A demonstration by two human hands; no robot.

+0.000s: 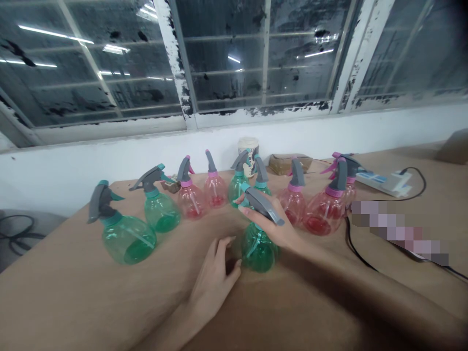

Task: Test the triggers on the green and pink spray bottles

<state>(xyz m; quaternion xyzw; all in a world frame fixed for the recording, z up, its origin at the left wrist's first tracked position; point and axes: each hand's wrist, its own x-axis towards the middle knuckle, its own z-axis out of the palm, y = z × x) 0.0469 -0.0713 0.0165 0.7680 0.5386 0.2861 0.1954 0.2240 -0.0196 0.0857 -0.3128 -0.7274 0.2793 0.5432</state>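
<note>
My right hand (275, 220) is wrapped round the neck of a green spray bottle (260, 253) with a grey trigger head, near the middle of the table. The bottle looks upright, and part of its collar is hidden by my fingers. Just left of its body, my left hand (219, 270) rests low over the table with fingers apart and curved, holding nothing. Farther left stand two more green spray bottles, a near one (129, 240) and a farther one (162, 210). Close behind my right hand are a pink spray bottle (292, 200) and another green one (238, 187).
More pink spray bottles stand at the back, one (192, 200) left of centre and one (323, 214) to the right. A paper cup (248, 146) and a brown box (290, 164) sit by the wall. A white power strip (387, 181) and black cables (353, 246) lie at the right.
</note>
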